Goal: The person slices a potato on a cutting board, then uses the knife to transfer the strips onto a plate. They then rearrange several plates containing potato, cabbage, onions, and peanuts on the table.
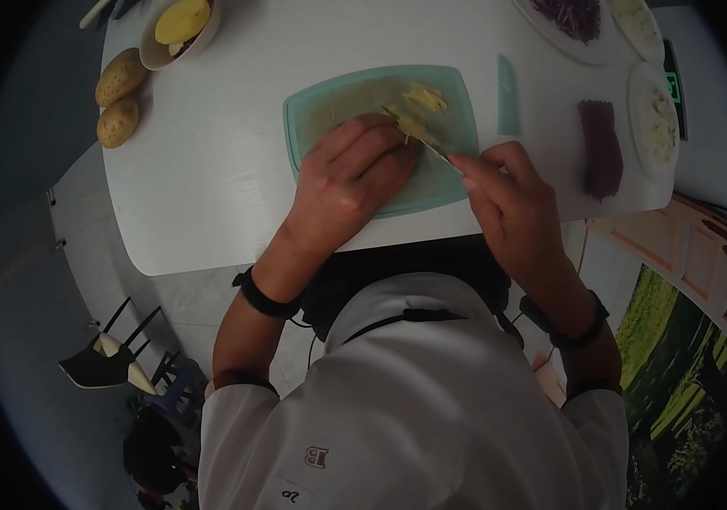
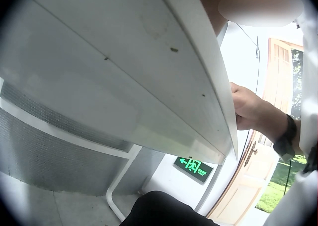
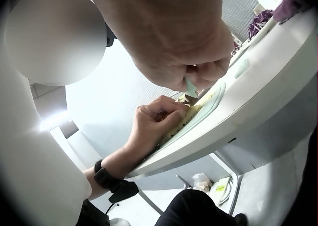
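Observation:
On the green-rimmed cutting board (image 1: 291,127), my left hand (image 1: 348,183) holds down a piece of potato with bent fingers; most of the piece is hidden beneath them. My right hand (image 1: 512,191) grips a small knife (image 1: 440,153), whose pale green handle (image 3: 190,88) shows in the right wrist view. The blade slants toward the left fingertips, with pale yellow potato slices (image 1: 414,129) against it. A small heap of cut potato strips (image 1: 425,97) lies farther back on the board. In the right wrist view, the left hand's (image 3: 151,124) thumb and fingers close around the potato.
Right of the board lie a pale green blade cover (image 1: 508,95) and a purple cloth (image 1: 602,149). Plates of shredded purple cabbage (image 1: 569,19) and pale shreds (image 1: 659,119) stand beyond. At the left are two unpeeled potatoes (image 1: 121,76) and a bowl (image 1: 156,59) holding peeled potato.

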A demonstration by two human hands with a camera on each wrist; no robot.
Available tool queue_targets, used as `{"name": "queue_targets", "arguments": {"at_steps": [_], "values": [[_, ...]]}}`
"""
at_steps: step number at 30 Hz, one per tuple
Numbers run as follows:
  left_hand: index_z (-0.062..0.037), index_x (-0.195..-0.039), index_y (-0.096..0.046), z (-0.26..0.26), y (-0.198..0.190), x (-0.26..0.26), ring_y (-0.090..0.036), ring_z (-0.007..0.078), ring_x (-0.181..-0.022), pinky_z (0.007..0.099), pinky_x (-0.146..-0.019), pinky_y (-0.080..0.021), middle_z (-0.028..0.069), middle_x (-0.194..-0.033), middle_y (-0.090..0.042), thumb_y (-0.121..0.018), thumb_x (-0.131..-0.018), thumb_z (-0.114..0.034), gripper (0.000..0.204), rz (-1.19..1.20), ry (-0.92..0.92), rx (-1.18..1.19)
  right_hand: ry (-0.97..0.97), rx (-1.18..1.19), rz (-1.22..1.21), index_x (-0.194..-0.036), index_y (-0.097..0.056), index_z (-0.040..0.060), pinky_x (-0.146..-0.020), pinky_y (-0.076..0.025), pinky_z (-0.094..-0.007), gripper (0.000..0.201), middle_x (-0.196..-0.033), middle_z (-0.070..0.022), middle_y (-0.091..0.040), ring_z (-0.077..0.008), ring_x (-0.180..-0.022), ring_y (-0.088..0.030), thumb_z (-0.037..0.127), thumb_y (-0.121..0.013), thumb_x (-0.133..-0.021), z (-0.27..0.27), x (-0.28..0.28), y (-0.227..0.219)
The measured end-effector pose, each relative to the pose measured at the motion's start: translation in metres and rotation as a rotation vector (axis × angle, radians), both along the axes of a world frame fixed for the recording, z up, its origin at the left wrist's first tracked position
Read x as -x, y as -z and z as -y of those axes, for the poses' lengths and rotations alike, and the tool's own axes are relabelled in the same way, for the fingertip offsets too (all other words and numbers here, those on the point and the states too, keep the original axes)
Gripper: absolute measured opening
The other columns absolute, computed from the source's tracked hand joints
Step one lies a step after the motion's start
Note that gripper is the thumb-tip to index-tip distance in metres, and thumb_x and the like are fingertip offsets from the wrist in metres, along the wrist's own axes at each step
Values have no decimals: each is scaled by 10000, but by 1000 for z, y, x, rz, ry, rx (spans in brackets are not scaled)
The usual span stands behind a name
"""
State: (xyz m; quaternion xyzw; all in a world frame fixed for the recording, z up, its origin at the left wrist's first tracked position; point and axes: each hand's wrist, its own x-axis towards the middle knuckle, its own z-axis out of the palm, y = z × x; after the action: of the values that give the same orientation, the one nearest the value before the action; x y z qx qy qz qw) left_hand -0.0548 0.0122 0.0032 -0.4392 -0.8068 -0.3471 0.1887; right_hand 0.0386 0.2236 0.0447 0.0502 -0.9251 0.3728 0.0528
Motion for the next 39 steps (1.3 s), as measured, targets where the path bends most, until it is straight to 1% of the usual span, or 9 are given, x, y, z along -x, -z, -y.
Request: {"name": "queue_targets", "arguments": {"at_steps": [6, 8, 21, 23, 26, 27, 29, 35, 39], "values": [[-37, -887, -740, 0, -1, -1, -692, 241, -968, 365, -777, -595, 55, -998, -693, -812, -717, -26, 186, 1, -5, 0, -29, -39, 5, -1179, -745, 86, -563, -553, -355, 263, -979, -72, -593, -213, -695, -681, 34, -737, -921, -1, 3, -3], [-38, -888, -739, 0, 0, 0, -692, 240, -969, 364, -777, -594, 54, -1000, -693, -812, -717, -25, 186, 1, -3, 5, -29, -15, 58, -1231, -729, 44, -662, -529, -337, 299, -991, -104, -604, -215, -737, -661, -32, -672, -947, 0, 2, -4], [-38, -885, -732, 0, -1, 0, -691, 230, -958, 362, -784, -596, 45, -995, -699, -811, -702, -16, 201, 11, -7, -4, -10, -136, 36, -1205, -734, 36, -653, -548, -373, 277, -978, -117, -613, -258, -742, -691, -18, -696, -936, 12, 16, 8], [-38, -880, -729, 0, -2, 0, -690, 231, -958, 364, -786, -597, 45, -995, -699, -811, -701, -13, 198, 10, -6, -6, 8, -70, -29, -1176, -745, 71, -621, -577, -379, 230, -984, -90, -602, -245, -741, -695, 90, -726, -947, 10, 16, 15], [-31, -902, -750, 2, -3, -1, -712, 248, -973, 362, -817, -607, 58, -994, -718, -849, -689, 7, 238, 39, -2, 20, 79, 123, 86, -1191, -737, 41, -676, -554, -377, 215, -960, -116, -624, -260, -758, -682, 83, -681, -987, 8, 18, 13], [-31, -898, -744, 2, -3, 0, -711, 250, -970, 364, -818, -606, 59, -995, -716, -848, -689, 9, 237, 30, -5, 20, 78, 122, 83, -1191, -737, 41, -676, -554, -377, 215, -960, -116, -624, -260, -758, -682, 83, -681, -987, 7, 19, 14], [-31, -894, -739, 2, -3, -1, -711, 252, -968, 366, -819, -606, 60, -995, -714, -848, -689, 11, 236, 21, -7, 20, 111, 210, 84, -1205, -729, 25, -682, -520, -354, 211, -937, -125, -639, -236, -738, -655, 80, -638, -1023, 6, 18, 16], [-39, -861, -707, 1, 0, 1, -688, 243, -955, 370, -775, -593, 54, -990, -688, -814, -698, -10, 197, -15, -2, 1, 128, 268, 125, -1223, -729, 32, -649, -488, -312, 216, -940, -100, -642, -167, -709, -597, 90, -631, -1039, 3, 15, 16], [-37, -866, -711, 1, 0, 1, -687, 244, -951, 369, -776, -594, 56, -989, -688, -811, -701, -9, 195, -12, 3, -4, 120, 283, 133, -1227, -731, 43, -647, -482, -304, 218, -947, -89, -637, -153, -715, -589, 86, -632, -1037, 3, 11, 13]]}}
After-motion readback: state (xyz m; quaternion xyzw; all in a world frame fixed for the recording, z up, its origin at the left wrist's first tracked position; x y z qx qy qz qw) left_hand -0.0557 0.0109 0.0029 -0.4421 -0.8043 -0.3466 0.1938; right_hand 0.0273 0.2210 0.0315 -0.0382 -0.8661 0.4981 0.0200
